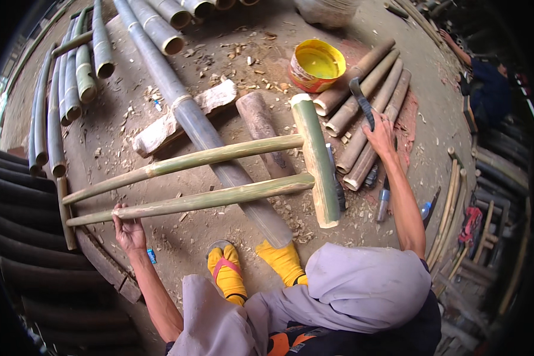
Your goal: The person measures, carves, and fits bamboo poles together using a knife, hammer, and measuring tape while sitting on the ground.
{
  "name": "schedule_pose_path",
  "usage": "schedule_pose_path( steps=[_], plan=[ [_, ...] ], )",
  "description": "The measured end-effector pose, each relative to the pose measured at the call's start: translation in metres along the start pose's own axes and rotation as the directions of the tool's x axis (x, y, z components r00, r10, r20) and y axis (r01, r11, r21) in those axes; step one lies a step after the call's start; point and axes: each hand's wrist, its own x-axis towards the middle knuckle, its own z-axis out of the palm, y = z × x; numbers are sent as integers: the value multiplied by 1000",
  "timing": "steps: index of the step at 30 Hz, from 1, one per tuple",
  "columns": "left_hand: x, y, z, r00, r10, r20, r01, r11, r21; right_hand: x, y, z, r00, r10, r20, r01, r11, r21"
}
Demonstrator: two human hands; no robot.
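Note:
A bamboo frame lies across the middle: two long rails (219,197) join a thick green crosspiece (315,160) on the right and a thin crosspiece (65,212) on the left. My left hand (130,233) is closed on the nearer rail close to its left end. To the right of the thick crosspiece, my right hand (381,135) wraps round a dark, curved tool (362,99); its exact kind is unclear. It is above several short brown bamboo pieces (362,139). Under the frame runs a long grey bamboo pole (202,127).
A yellow bucket (318,62) stands beyond the short pieces. A wood block (184,118) and a short log (261,121) lie on the chip-strewn ground. Bamboo poles (83,77) are stacked at left. A chisel-like tool (384,202) lies right. Another person (486,89) is at far right.

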Motion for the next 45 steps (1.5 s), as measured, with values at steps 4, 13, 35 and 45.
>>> schedule_pose_path(
  steps=[4, 13, 35, 45],
  plan=[
    [-3, 6, -5, 1000, -2, -17, 2, 1000, -1, 5, -10, 1, 994, 100, 33, -98, 994, -47],
    [0, -4, 22, 903, 154, -401, -53, 966, 252, 22, 15, 20, 986, 168, 7, -162, 940, 301],
    [11, -83, 193, 854, -198, 481, -505, -538, 675, -72, -121, -149, 889, -420, 182, 276, 810, 518],
    [11, -81, 176, 819, -46, 571, -489, -576, 655, -81, -132, -141, 918, -332, 216, 190, 847, 497]
  ],
)
